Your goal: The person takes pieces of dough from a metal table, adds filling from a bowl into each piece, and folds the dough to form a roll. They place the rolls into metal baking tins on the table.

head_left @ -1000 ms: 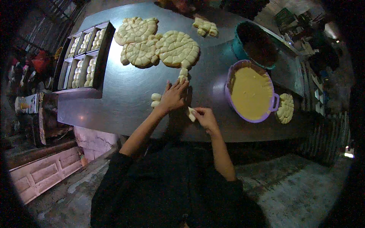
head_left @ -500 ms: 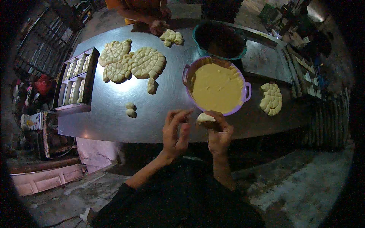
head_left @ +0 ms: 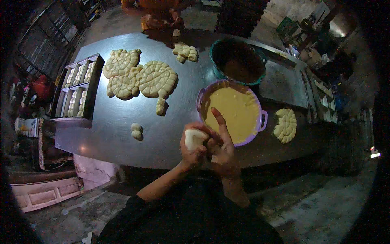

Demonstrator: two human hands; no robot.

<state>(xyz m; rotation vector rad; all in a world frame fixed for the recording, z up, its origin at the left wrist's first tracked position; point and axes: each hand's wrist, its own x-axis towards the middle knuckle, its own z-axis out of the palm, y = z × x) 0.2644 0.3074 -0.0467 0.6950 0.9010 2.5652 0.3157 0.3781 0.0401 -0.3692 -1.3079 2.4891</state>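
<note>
My left hand (head_left: 190,152) cups a pale, flattened dough piece (head_left: 195,139). My right hand (head_left: 221,152) grips its right side, index finger stretched upward over a purple tub (head_left: 239,114) of yellow batter. Left of my hands, two small dough balls (head_left: 136,131) lie on the steel table (head_left: 105,142). Beyond them are large rounds of clustered dough pieces (head_left: 156,79), a short tail of pieces hanging off the nearer one. Another dough cluster (head_left: 285,125) lies right of the tub.
A co-worker (head_left: 158,16) in orange stands at the far edge near a small dough cluster (head_left: 185,52). A divided tray (head_left: 93,75) of dough rolls sits left. A dark-green tub (head_left: 216,55) stands behind the purple one, with metal trays (head_left: 280,93) to the right.
The view has shifted. My hands left the table surface and came together; the dough piece, first in my right hand, now rests in my left too. The co-worker has moved at the far side.
</note>
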